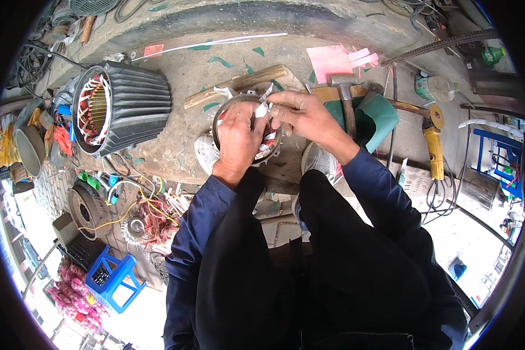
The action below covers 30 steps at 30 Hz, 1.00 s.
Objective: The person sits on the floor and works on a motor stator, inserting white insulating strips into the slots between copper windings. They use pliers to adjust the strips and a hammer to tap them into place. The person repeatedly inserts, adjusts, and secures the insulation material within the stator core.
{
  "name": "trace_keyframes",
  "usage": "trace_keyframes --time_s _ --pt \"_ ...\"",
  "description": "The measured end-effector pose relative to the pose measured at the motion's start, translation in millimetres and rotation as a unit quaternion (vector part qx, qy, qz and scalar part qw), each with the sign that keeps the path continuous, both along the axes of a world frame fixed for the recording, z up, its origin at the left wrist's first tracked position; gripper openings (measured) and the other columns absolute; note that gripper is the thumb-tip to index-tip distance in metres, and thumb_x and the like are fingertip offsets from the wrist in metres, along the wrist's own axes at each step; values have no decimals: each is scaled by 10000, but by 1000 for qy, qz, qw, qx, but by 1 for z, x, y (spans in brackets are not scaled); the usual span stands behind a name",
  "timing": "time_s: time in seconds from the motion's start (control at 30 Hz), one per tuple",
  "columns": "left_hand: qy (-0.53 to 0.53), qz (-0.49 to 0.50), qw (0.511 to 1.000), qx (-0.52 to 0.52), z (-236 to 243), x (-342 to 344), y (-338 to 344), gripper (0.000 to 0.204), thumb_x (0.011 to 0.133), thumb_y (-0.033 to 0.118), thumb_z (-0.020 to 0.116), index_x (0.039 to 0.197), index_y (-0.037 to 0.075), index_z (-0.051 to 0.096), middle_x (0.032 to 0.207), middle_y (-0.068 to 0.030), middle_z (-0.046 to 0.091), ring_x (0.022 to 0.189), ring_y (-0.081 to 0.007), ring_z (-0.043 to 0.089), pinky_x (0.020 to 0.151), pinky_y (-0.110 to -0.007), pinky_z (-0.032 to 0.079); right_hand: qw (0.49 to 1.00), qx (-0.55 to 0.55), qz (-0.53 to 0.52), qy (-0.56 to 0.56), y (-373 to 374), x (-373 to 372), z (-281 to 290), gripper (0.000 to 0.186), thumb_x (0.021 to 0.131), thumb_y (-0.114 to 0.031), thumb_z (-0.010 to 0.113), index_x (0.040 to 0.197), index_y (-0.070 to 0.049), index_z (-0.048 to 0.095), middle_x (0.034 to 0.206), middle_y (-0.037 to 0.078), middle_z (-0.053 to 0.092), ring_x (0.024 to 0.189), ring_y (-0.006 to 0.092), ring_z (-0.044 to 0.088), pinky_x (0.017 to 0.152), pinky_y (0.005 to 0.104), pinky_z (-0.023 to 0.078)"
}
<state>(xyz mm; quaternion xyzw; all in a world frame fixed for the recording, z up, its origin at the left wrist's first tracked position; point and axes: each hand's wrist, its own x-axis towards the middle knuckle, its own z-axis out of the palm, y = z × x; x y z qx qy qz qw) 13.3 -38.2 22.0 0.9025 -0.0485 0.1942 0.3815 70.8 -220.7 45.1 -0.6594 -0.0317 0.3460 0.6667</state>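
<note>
A round metal motor housing [273,146] with white-wrapped windings sits between my legs on the concrete ledge. My left hand [237,131] rests over it, fingers curled down into the opening; what they grip is hidden. My right hand [306,119] pinches a white strip [263,108] at the housing's upper right, beside my left fingers. Just right lie a hammer [349,108] and a curled dark-green sheet [378,119]. A larger ribbed motor housing [137,108] with yellow and red windings lies on its side to the left.
A wooden stick [198,97] and pink sheets [326,61] lie behind. A yellow angle grinder [433,146] with cable is at right. A tangle of copper wire [164,219], wheel rim [84,210] and blue stool [114,280] are lower left; a dark rod [434,46] crosses upper right.
</note>
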Motion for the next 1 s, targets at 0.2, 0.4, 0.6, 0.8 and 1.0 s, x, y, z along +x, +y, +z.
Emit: trace_keyframes --time_s 0.2,0.4,0.6,0.8,1.0 --pt "-2 -8 1000 -2 1 1 0 176 850 84 828 895 31 666 831 -130 681 736 -323 663 681 -404 542 998 18 -60 22 8 -3 -13 113 1002 -109 692 987 2 705 783 55 710 730 114 684 587 276 504" --pt "39 8 998 52 13 -24 12 139 808 34 784 868 50 660 878 -154 692 863 -384 668 760 -475 545 936 -233 -133 -229 6 -18 -34 117 936 -121 715 935 -9 681 780 151 704 727 200 709 672 381 542" --pt "141 74 986 -51 20 -24 13 158 986 155 741 926 22 681 848 -122 728 723 -266 686 696 -354 542 975 -69 -132 -164 5 -20 -26 138 1017 -128 679 1004 9 685 809 65 688 718 125 634 686 314 524" --pt "216 46 824 -522 23 -10 9 285 1119 266 562 1027 33 697 948 -66 748 745 -116 651 632 -264 499 991 82 -81 -73 10 -27 -15 129 1049 -87 635 998 20 684 817 35 653 662 85 599 615 263 498" --pt "295 -2 684 -667 22 2 10 373 1130 343 513 958 49 665 743 -35 629 608 -113 556 552 -251 438 994 58 22 -87 5 -9 -4 100 1050 -62 582 961 -18 572 816 72 663 672 144 629 615 322 498"
